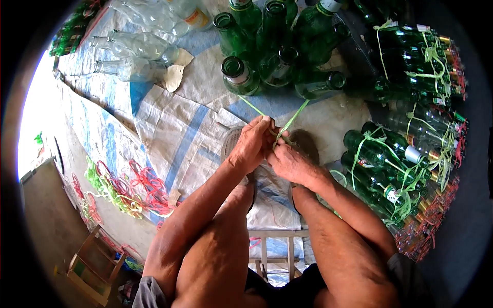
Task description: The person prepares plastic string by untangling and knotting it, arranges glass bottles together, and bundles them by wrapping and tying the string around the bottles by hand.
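Observation:
Light-green plastic twine (pixel 292 120) runs from both sides of a standing group of green glass bottles (pixel 277 66) toward me and meets between my hands. My left hand (pixel 250 143) is closed, with thumb and forefinger pinching one strand. Beside it, my right hand (pixel 290 160) has its fingers closed on the other strand, where the twine loops or crosses. The fingers overlap, so the exact crossing is partly hidden. Both hands are above my shoes, just short of the bottles.
Clear glass bottles (pixel 138 51) lie at the upper left near a dry leaf (pixel 177 71). Tied bundles of green bottles (pixel 385 164) lie on the right. Red and green twine (pixel 128 187) is heaped at the left. A woven plastic sheet (pixel 169 123) covers the floor.

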